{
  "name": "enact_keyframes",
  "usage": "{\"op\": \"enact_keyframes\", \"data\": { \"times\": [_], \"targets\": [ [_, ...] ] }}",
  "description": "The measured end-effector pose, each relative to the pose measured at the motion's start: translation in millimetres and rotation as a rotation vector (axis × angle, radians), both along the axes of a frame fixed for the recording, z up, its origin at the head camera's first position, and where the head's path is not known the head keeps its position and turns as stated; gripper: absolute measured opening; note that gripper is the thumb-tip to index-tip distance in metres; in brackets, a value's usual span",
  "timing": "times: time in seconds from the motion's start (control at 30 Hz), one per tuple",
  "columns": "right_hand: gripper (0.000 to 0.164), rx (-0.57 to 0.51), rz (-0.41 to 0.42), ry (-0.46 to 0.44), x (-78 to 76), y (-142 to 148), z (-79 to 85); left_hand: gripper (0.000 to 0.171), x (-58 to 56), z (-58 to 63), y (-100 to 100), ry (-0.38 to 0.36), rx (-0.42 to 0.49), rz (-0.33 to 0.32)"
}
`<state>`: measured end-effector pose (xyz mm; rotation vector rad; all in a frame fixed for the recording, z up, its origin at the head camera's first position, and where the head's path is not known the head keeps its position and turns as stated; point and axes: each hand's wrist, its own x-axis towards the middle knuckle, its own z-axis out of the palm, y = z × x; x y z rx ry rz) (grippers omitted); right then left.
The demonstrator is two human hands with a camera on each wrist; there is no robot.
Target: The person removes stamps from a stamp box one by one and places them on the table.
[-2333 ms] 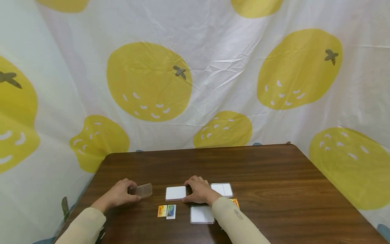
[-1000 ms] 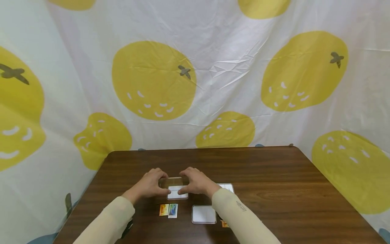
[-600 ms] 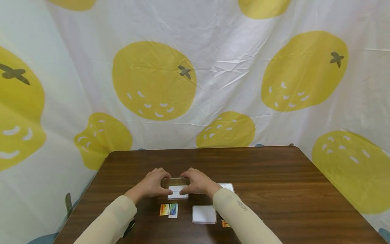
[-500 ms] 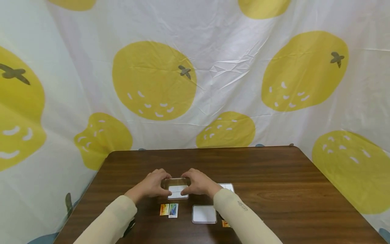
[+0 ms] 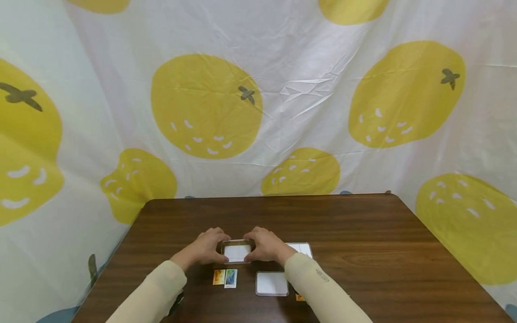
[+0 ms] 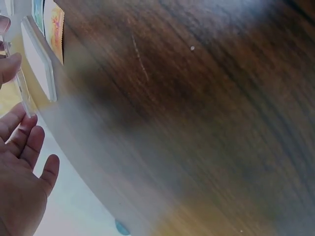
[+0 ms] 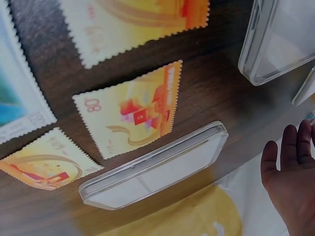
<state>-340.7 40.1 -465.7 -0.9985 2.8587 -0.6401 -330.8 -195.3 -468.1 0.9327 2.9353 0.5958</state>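
Note:
My left hand [image 5: 206, 247] and right hand [image 5: 266, 244] hold a clear plastic lid [image 5: 236, 242] from its two sides, thumbs at the near edge, fingers at the far edge. Under it lies a shallow case base with a white insert [image 5: 237, 254]. In the left wrist view the lid [image 6: 23, 91] appears edge-on between thumb and fingers, a little apart from the white base [image 6: 38, 59]. The right wrist view catches only part of the right hand [image 7: 293, 172], its fingertips cut off by the frame.
An orange stamp [image 5: 218, 277] and a blue-green stamp [image 5: 230, 278] lie in front of the hands. One clear case [image 5: 272, 283] sits nearer; another [image 5: 300, 249] is partly behind the right arm. More orange stamps [image 7: 135, 115] lie on the dark wooden table [image 5: 363, 251].
The left hand has brought the clear lid rightward over the white base, and the right hand has taken its other side. Both hands have since lowered the lid slightly toward the base.

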Motion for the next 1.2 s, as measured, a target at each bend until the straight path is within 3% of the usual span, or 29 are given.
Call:
{"op": "enact_keyframes", "data": {
  "times": [0.3,0.93,1.2],
  "targets": [
    [0.059,0.082,-0.029,-0.005,1.3,-0.6,-4.3,0.053,0.5,-4.0,5.8,-0.071,-0.011,0.02],
    [0.062,0.186,-0.044,-0.005,0.8,-4.0,-9.6,0.054,-0.7,-14.4,4.1,-0.063,-0.049,0.018],
    [0.059,0.202,-0.049,-0.002,2.6,-6.2,-7.8,0.052,-0.1,-11.9,6.9,-0.086,-0.063,0.043]
  ]
}}
